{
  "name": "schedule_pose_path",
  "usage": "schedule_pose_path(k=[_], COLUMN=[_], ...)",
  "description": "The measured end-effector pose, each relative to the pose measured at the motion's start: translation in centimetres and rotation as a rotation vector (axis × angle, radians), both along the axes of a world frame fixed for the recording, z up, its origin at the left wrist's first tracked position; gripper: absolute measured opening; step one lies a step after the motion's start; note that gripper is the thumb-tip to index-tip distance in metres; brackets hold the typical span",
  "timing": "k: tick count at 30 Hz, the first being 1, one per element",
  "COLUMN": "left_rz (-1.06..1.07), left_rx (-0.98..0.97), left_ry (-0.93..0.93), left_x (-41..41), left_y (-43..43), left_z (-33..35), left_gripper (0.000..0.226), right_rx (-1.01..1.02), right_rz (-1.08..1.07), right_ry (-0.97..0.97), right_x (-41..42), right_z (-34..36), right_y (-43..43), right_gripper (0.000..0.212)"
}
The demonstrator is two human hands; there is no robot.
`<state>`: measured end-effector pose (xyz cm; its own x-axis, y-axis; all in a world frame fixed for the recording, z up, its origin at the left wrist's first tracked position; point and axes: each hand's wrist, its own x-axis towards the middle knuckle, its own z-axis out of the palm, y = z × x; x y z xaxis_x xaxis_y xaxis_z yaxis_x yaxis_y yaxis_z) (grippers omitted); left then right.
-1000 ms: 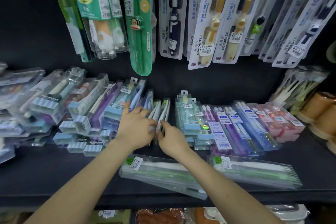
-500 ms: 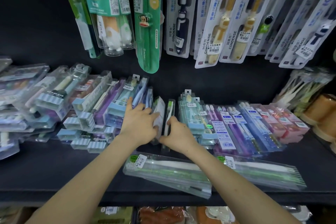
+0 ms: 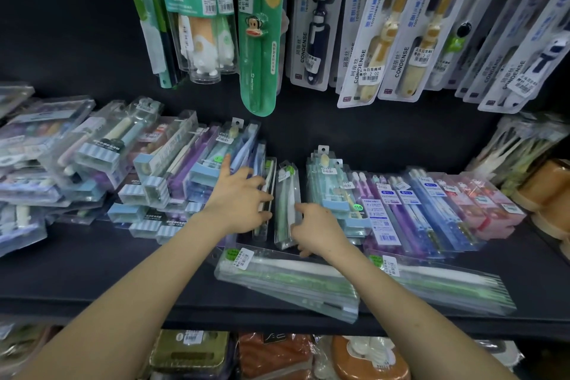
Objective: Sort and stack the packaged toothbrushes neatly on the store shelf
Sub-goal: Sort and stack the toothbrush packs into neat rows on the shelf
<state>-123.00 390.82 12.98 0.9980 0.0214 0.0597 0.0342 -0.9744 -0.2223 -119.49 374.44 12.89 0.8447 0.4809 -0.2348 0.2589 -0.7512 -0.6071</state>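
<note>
Nearest, at six o'clock below the lip of the dark shelf (image 3: pixel 92 271), the lower-shelf goods (image 3: pixel 277 355) play no part in this. On the shelf's front strip, from six round to four o'clock, two flat clear packs (image 3: pixel 287 281) lie crosswise. They are probably parked there to wait their turn, though both forearms have to reach over them. Just beyond, at the centre, the right hand (image 3: pixel 317 230) pinches the lower end of a slim clear pack (image 3: pixel 287 194) between thumb and curled fingers. This pack holds a green-and-white brush and stands on its long edge, seemingly so it can slide into the narrow gap like a file in a row. At ten o'clock from that hand, the left hand (image 3: pixel 240 197) is spread with its fingers extended and encloses nothing that I can see. Its fingertips lie on a second slim pack (image 3: pixel 270 168), also on edge. Its outer side appears to bear against the leaning heap (image 3: pixel 138 163) at nine o'clock, most likely to stop that slumped pile from closing the gap. From two to three o'clock, a teal stack (image 3: pixel 327 191) and the purple, blue and pink rows (image 3: pixel 431 210) lie squared side by side, a pattern for the rest. The sorting looks about midway, with the right side orderly and the left heap not yet touched. Farthest, from twelve to one o'clock, hanging children's brushes (image 3: pixel 370 25) line the back wall, clear of the work.
</note>
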Motion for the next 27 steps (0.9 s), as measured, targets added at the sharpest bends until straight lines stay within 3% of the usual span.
schedule_pose_path(k=[4,8,11,15,20,24,27], left_rz=[-0.022,-0.052,-0.083,-0.088,-0.027,0.004,0.009], left_rx=[-0.030,-0.080,-0.112,0.002,0.138,0.198,0.202], left_ry=[0.005,-0.056,-0.103,-0.077,-0.038,-0.032,-0.034], left_x=[-0.1,-0.7,-0.9,-1.0,-0.7,-0.6,-0.7], left_y=[0.3,0.9,1.3,1.2,0.9,0.7,1.1], left_z=[0.2,0.2,0.4,0.3,0.3,0.2,0.2], left_gripper=[0.044,0.044,0.043,0.043,0.042,0.041,0.041], right_rx=[-0.280,-0.152,-0.014,-0.187,-0.195,-0.175,0.070], right_rz=[0.074,0.078,0.171,0.269,0.227,0.176,-0.022], right_ry=[-0.263,-0.504,-0.437,-0.465,-0.575,-0.530,-0.337], right_x=[-0.2,-0.4,-0.2,0.1,0.6,0.1,0.1], right_z=[-0.8,-1.0,-1.1,-1.7,-1.3,-1.1,-0.8], right_y=[-0.1,0.3,1.6,2.6,2.3,2.5,2.6], right_gripper=[0.028,0.026,0.039,0.054,0.056,0.033,0.030])
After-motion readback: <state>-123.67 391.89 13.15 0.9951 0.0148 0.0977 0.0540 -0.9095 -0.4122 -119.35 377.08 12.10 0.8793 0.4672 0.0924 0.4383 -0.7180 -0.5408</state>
